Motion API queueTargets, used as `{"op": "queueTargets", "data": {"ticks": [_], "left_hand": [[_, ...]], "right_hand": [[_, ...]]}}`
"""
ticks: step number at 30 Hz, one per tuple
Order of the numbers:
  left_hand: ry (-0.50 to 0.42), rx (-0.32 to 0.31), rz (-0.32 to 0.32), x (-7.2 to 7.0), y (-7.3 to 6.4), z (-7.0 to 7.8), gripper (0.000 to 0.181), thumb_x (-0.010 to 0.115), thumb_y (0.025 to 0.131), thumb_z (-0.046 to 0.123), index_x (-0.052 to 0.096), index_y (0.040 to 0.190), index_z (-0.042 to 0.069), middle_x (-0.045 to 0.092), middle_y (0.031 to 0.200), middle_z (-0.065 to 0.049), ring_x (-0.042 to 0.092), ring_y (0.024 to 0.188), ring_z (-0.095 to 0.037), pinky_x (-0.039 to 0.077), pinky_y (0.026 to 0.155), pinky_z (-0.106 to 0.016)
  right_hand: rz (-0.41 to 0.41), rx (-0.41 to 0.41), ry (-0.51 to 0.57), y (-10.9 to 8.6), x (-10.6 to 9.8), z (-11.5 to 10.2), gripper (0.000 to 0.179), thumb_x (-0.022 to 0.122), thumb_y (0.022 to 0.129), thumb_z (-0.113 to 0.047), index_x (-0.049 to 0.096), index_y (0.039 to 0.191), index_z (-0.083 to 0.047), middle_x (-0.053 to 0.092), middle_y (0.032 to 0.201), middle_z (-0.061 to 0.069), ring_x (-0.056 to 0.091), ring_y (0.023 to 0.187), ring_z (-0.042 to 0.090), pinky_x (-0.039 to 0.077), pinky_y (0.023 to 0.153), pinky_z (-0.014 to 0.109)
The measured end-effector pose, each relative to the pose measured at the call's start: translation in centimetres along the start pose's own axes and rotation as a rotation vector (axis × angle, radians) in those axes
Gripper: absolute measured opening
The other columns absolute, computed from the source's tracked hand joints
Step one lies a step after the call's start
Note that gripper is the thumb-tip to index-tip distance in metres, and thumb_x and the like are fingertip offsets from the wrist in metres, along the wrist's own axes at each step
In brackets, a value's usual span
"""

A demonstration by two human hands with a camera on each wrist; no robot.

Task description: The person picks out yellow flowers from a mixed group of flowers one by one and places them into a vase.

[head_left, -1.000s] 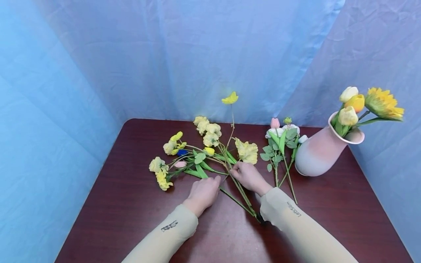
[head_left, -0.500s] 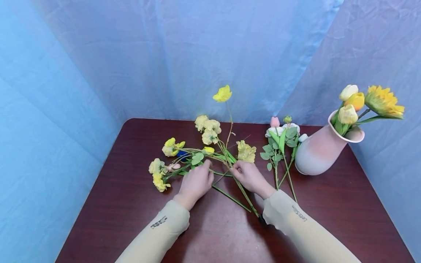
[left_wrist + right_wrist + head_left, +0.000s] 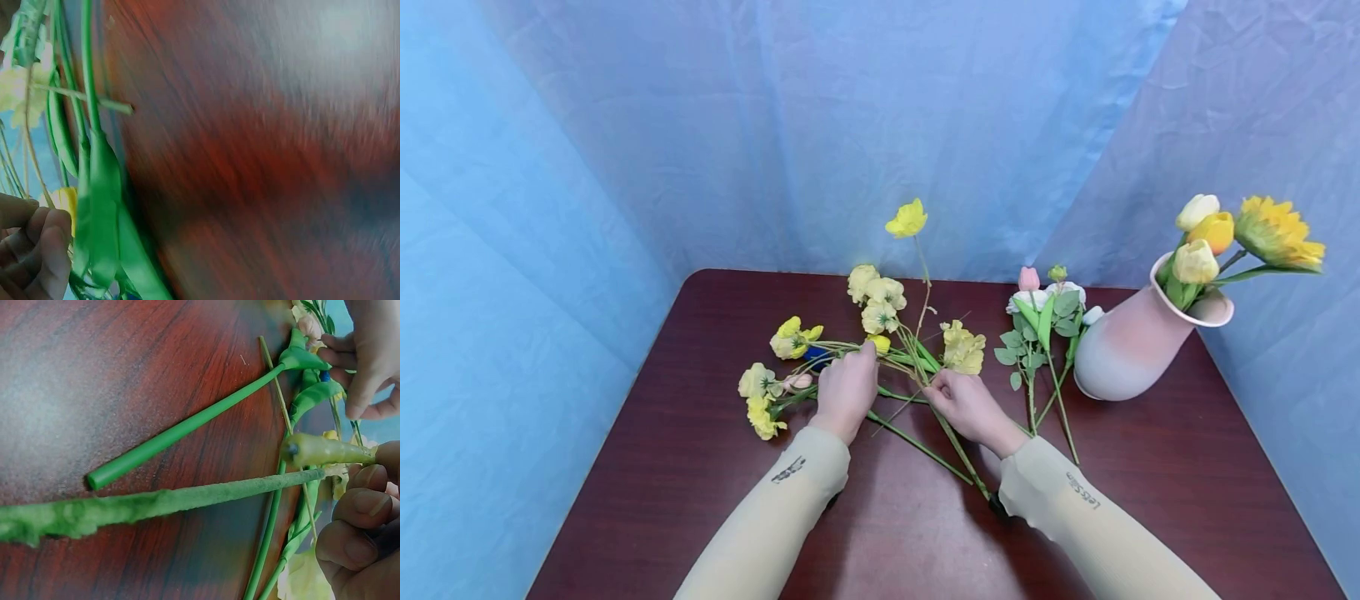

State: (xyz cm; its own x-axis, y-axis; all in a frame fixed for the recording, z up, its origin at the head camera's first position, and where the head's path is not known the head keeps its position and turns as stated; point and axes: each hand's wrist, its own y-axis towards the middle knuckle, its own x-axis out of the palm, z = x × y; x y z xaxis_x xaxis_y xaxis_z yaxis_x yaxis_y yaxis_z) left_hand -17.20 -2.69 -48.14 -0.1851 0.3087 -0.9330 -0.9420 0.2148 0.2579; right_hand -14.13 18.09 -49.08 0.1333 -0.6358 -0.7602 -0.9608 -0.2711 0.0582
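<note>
Ideally, the right hand (image 3: 968, 404), pinching a thick green stem (image 3: 237, 492), steadies it lightly while the left hand (image 3: 848, 392), fingertips together on a thin stem (image 3: 35, 156), teases gently, sparing the pale yellow blooms (image 3: 886, 292) left of the vase (image 3: 1131, 350). Dark reddish tabletop (image 3: 625, 517) lies beneath the vase; blue curtain (image 3: 850, 125) hangs behind it.

At ten o'clock from the left hand (image 3: 846, 387), a blue flower (image 3: 815, 357) is partly covered. Print (image 3: 788, 470) on the left sleeve (image 3: 767, 521) is illegible. Left-wrist view: counter (image 3: 269, 156) blurred, fingers (image 3: 55, 253) cropped at eight o'clock.
</note>
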Motion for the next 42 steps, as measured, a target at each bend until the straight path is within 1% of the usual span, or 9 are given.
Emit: {"op": "queueTargets", "data": {"ticks": [5,10,16,21,27,32,36,39,42], "left_hand": [[0.108,0.025,-0.034,0.0,0.3,-0.3,0.0,0.062,0.098,0.006,0.062,0.098,0.006,0.068,0.069,-0.013,0.065,0.056,-0.032,0.05,0.046,-0.044],[0.151,0.11,-0.042,-0.5,-0.4,-0.9,0.01,0.061,0.098,0.004,0.056,0.091,0.008,0.066,0.066,-0.01,0.066,0.057,-0.032,0.05,0.046,-0.044],[0.248,0.291,0.051,-1.2,-1.6,-2.5,0.015,0.059,0.095,0.0,0.05,0.089,0.009,0.057,0.057,-0.005,0.06,0.048,-0.028,0.046,0.04,-0.042],[0.266,0.356,0.112,-2.4,-2.4,-4.4,0.016,0.059,0.091,-0.001,0.047,0.09,0.009,0.054,0.054,-0.005,0.057,0.044,-0.029,0.044,0.038,-0.042],[0.249,0.352,0.173,-3.6,-3.3,-8.1,0.012,0.058,0.093,0.001,0.047,0.091,0.006,0.056,0.052,-0.009,0.059,0.043,-0.033,0.043,0.037,-0.045],[0.248,0.272,0.167,-4.8,-3.8,-11.1,0.011,0.059,0.096,-0.001,0.051,0.097,0.006,0.056,0.056,-0.013,0.058,0.045,-0.034,0.043,0.037,-0.046],[0.273,0.236,0.105,-5.2,-4.0,-12.6,0.013,0.058,0.096,-0.005,0.051,0.097,0.006,0.054,0.058,-0.014,0.057,0.045,-0.033,0.043,0.038,-0.045],[0.283,0.21,0.044,-4.5,-4.3,-13.4,0.008,0.057,0.098,-0.003,0.055,0.101,0.004,0.055,0.059,-0.014,0.057,0.046,-0.034,0.044,0.039,-0.046],[0.284,0.179,-0.012,-3.6,-4.4,-13.5,0.008,0.06,0.097,0.0,0.059,0.104,0.004,0.058,0.061,-0.013,0.059,0.048,-0.034,0.046,0.042,-0.048]], "right_hand": [[-0.007,0.003,-0.003,0.0,0.0,0.1,0.016,0.066,0.099,-0.015,0.065,0.083,-0.01,0.051,0.062,-0.006,0.045,0.057,0.009,0.041,0.059,0.027],[0.004,0.016,-0.006,0.1,-0.2,0.3,0.016,0.064,0.099,-0.014,0.067,0.084,-0.01,0.053,0.063,-0.006,0.046,0.058,0.009,0.042,0.06,0.027],[0.014,0.041,0.006,0.2,-0.8,0.7,0.018,0.063,0.1,-0.016,0.066,0.083,-0.01,0.05,0.062,-0.006,0.044,0.056,0.01,0.041,0.06,0.028],[0.01,0.083,0.006,0.1,-1.4,1.2,0.02,0.062,0.102,-0.018,0.064,0.083,-0.011,0.046,0.059,-0.006,0.04,0.054,0.011,0.038,0.059,0.028],[0.005,0.089,0.018,0.0,-1.7,1.4,0.019,0.062,0.102,-0.018,0.064,0.085,-0.01,0.046,0.059,-0.005,0.041,0.053,0.012,0.038,0.058,0.029],[-0.006,0.095,0.022,0.1,-1.9,1.4,0.018,0.061,0.102,-0.019,0.066,0.088,-0.009,0.047,0.061,-0.004,0.04,0.053,0.012,0.038,0.058,0.029],[-0.012,0.115,0.031,0.1,-2.0,1.3,0.017,0.061,0.102,-0.019,0.066,0.091,-0.008,0.047,0.061,-0.004,0.04,0.053,0.012,0.038,0.057,0.03],[-0.022,0.125,0.035,0.1,-2.0,1.4,0.017,0.061,0.103,-0.019,0.066,0.092,-0.007,0.047,0.061,-0.003,0.041,0.053,0.013,0.039,0.057,0.03],[-0.015,0.123,0.032,0.2,-1.9,1.5,0.017,0.061,0.103,-0.02,0.067,0.093,-0.007,0.049,0.063,-0.002,0.042,0.055,0.013,0.04,0.059,0.031]]}}
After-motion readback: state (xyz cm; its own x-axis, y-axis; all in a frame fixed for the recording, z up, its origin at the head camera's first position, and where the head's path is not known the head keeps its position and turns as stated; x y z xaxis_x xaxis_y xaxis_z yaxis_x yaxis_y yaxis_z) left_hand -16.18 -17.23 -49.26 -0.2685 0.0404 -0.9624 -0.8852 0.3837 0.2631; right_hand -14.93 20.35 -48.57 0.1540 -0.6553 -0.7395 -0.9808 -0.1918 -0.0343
